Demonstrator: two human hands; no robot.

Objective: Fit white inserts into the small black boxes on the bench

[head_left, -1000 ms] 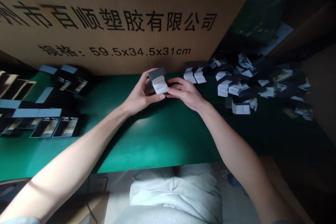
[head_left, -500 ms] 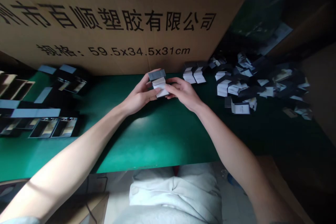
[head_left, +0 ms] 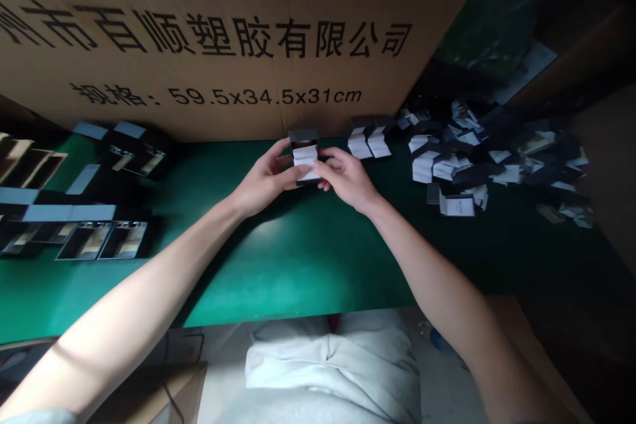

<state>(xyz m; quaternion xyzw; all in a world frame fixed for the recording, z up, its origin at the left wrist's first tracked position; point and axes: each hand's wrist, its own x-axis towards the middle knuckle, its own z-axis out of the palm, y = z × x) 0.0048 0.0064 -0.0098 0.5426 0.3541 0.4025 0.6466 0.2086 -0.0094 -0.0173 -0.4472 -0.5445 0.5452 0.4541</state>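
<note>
A small dark box (head_left: 304, 139) with a white insert (head_left: 305, 155) is held between both hands above the green table (head_left: 278, 265). Its lid stands up at the back, with the dark inside facing me. My left hand (head_left: 265, 180) grips the box from the left, its thumb across the lower front. From the right, my right hand (head_left: 346, 175) holds it with the thumb on the white part and the other fingers curled beside it. Just right of my hands, two similar open boxes (head_left: 368, 140) stand side by side.
A large printed carton (head_left: 223, 73) rises behind the table. Several black boxes (head_left: 124, 240) with windows stand at the left. A pile of small dark boxes with white inserts (head_left: 462, 159) covers the right side, and one open box (head_left: 458, 205) lies in front of it.
The lid of the held box has tipped back, so its inside now shows instead of its grey outer face. The hands have barely moved.
</note>
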